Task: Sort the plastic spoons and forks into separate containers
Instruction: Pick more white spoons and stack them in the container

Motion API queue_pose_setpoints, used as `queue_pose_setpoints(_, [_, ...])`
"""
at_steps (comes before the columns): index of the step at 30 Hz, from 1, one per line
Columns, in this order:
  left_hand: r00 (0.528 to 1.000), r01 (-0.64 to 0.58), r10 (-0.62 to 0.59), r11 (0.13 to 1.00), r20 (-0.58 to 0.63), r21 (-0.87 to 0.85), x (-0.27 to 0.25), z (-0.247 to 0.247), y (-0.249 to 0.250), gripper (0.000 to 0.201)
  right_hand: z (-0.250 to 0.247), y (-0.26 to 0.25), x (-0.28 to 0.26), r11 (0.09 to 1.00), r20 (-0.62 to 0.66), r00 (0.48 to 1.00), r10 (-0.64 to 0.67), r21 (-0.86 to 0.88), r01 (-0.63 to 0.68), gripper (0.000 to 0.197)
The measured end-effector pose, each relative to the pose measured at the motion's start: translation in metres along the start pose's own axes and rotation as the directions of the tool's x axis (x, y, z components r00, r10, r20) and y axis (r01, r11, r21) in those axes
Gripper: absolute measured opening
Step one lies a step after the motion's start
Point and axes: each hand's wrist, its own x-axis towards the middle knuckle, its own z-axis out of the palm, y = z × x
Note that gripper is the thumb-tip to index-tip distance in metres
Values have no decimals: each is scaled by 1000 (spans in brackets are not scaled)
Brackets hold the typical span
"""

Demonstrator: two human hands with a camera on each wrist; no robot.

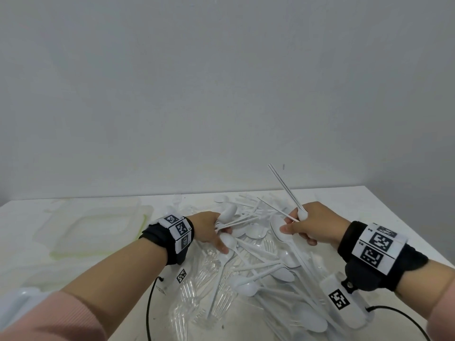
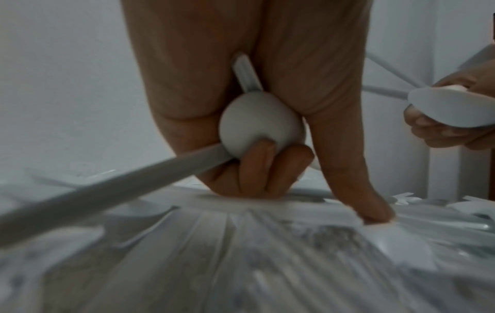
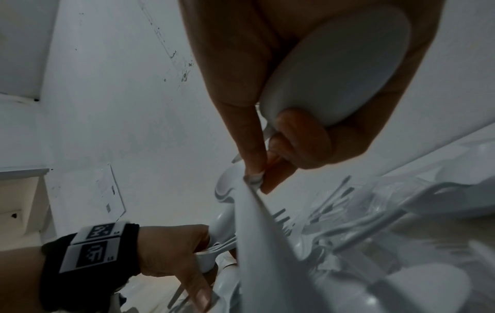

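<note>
Am gathering white spoons (image 1: 251, 244) mid-table: left hand (image 1: 209, 230), right hand (image 1: 310, 223) both clamping bunches; keeping bowls aligned, excluding forks (image 1: 221, 299).

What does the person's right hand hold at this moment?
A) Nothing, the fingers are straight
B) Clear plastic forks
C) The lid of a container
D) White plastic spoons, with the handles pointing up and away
D: the right hand grips white spoons, a bowl lying in its palm in the right wrist view, and the head view shows their thin handles sticking up and away.
</note>
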Motion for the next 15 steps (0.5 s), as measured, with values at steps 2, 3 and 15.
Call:
queue_pose_setpoints(2, [1000, -2, 2, 1000, -20, -7, 2, 1, -1, 42, 2, 1, 2, 1000, 3, 1000, 5, 4, -5, 18])
queue_pose_setpoints(3, [999, -6, 6, 1000, -36, -11, 3, 1, -1, 40, 3, 1, 3, 1000, 3, 1000, 7, 9, -7, 18])
queue_pose_setpoints(15, [997, -75, 69, 982, -39, -173, -14, -11, -13, 33, 9, -11, 1, 997, -20, 999, -51, 51, 52, 16])
